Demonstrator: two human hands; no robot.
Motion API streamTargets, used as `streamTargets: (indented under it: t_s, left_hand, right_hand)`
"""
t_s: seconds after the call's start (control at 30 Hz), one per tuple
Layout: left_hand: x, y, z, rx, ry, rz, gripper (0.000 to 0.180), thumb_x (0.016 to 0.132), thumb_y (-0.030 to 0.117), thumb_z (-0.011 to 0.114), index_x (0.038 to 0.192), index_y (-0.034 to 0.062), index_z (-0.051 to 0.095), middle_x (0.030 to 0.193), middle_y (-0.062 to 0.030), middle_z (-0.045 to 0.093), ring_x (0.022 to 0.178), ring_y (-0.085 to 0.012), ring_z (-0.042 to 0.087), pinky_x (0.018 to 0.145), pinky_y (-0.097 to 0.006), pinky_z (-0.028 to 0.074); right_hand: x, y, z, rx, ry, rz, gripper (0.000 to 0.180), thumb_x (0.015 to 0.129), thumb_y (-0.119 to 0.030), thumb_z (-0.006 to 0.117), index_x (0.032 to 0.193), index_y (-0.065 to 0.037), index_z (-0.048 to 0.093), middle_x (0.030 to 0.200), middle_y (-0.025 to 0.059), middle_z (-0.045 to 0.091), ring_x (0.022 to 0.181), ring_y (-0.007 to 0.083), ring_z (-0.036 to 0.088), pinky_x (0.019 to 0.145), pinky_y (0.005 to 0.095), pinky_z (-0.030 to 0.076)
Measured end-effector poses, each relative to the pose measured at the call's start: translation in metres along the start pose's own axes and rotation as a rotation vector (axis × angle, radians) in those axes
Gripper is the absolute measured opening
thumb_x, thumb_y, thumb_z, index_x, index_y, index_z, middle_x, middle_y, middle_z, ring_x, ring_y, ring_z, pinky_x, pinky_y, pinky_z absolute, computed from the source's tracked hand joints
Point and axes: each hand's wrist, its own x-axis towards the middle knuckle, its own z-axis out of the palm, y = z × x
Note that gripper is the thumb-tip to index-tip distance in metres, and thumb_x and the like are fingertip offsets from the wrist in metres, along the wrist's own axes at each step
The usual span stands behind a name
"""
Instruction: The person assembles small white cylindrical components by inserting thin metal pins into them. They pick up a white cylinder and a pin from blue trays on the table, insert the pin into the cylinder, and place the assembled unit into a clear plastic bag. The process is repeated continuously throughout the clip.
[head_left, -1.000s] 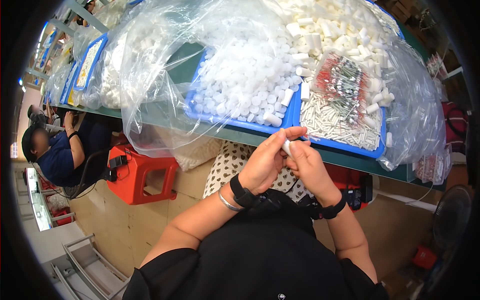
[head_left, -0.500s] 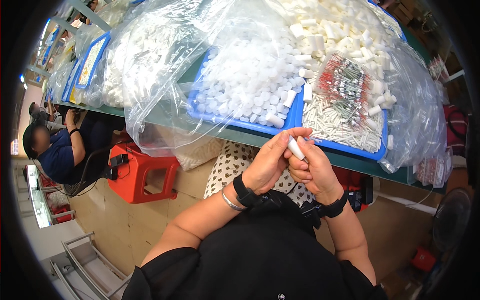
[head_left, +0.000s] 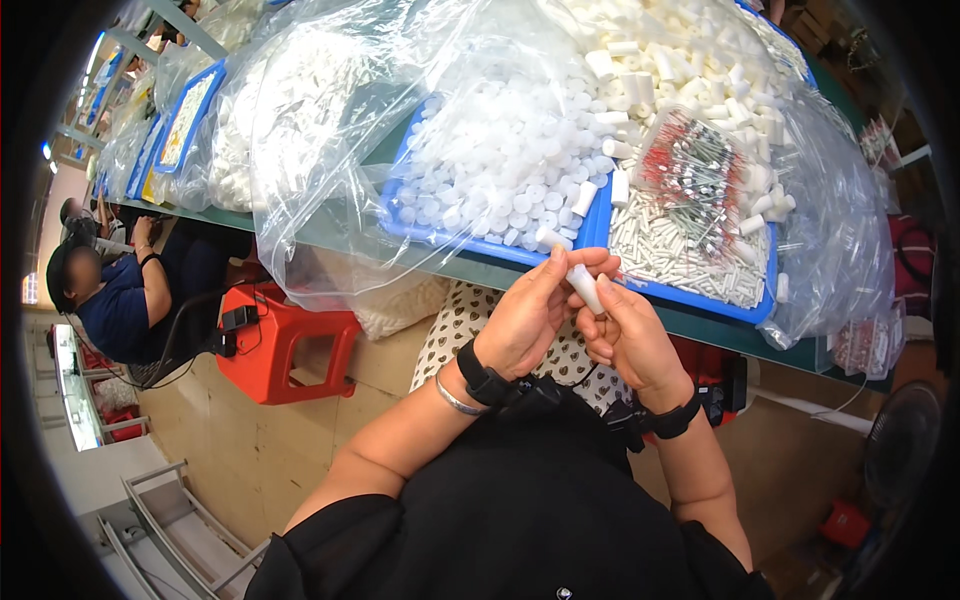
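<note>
My right hand (head_left: 645,342) pinches a white tube (head_left: 587,290) beside the left hand (head_left: 526,325), whose hold I cannot tell; a slack pinch could drop it.

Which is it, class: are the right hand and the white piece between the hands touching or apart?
Touching. The head view shows fingers of the right hand against the white piece, with no gap between.

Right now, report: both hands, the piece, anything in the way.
Right hand pinches white tapered piece; left hand at its upper end. Piece tilted, this side of left blue tray. Loose clear plastic overlaps that tray's left side.
</note>
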Motion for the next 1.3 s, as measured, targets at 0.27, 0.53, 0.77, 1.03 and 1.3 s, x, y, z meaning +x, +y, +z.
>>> streamTargets:
  t_s: [0.27,0.53,0.77,1.03,1.3]
  left_hand:
    - [0.004,-0.010,0.003,0.067,0.006,0.029,0.049,0.103,0.038,0.031,0.126,-0.0015,0.050,0.127,-0.0173,0.055,0.107,-0.0209,0.059,0.092,-0.035,0.049]
    - [-0.011,0.002,0.016,0.205,0.073,0.204,0.047,0.104,0.038,0.031,0.116,-0.0012,0.054,0.117,-0.0144,0.060,0.096,-0.0166,0.059,0.080,-0.029,0.050]
    - [0.016,0.105,-0.023,-0.507,0.062,0.553,0.069,0.096,0.046,0.043,0.131,-0.0125,0.032,0.124,-0.0235,0.051,0.113,-0.0268,0.054,0.102,-0.035,0.046]
    - [0.027,0.119,-0.074,-0.641,0.076,0.533,0.056,0.097,0.018,0.052,0.131,-0.0169,0.023,0.131,-0.0296,0.042,0.123,-0.0358,0.048,0.106,-0.038,0.044]
    - [0.016,0.165,-0.073,-0.275,0.151,0.547,0.058,0.096,0.013,0.054,0.137,-0.0076,0.019,0.132,-0.0274,0.039,0.124,-0.0360,0.045,0.106,-0.040,0.043]
  right_hand:
    - [-0.001,0.004,0.001,-0.048,0.021,-0.008,0.041,0.103,-0.038,0.037,0.097,-0.001,0.056,0.062,0.0005,0.048,0.041,0.0043,0.035,0.040,0.0186,0.030]
    - [-0.006,0.003,0.025,-0.584,0.136,-0.329,0.026,0.101,-0.023,0.045,0.106,0.002,0.052,0.068,0.0002,0.051,0.057,0.0050,0.044,0.052,0.0208,0.037]
    - [-0.025,-0.014,0.020,-0.652,0.101,-0.507,0.036,0.101,-0.026,0.047,0.124,0.002,0.047,0.074,0.0020,0.056,0.058,0.0051,0.046,0.054,0.0197,0.039]
    - [-0.047,-0.031,-0.015,-0.542,0.273,-0.529,0.028,0.102,-0.018,0.044,0.123,-0.001,0.048,0.079,0.0010,0.052,0.060,0.0031,0.042,0.056,0.0175,0.037]
    - [-0.061,-0.040,-0.038,-0.586,0.399,-0.565,0.024,0.099,-0.011,0.047,0.121,-0.001,0.050,0.077,0.0004,0.052,0.059,0.0031,0.042,0.054,0.0168,0.035]
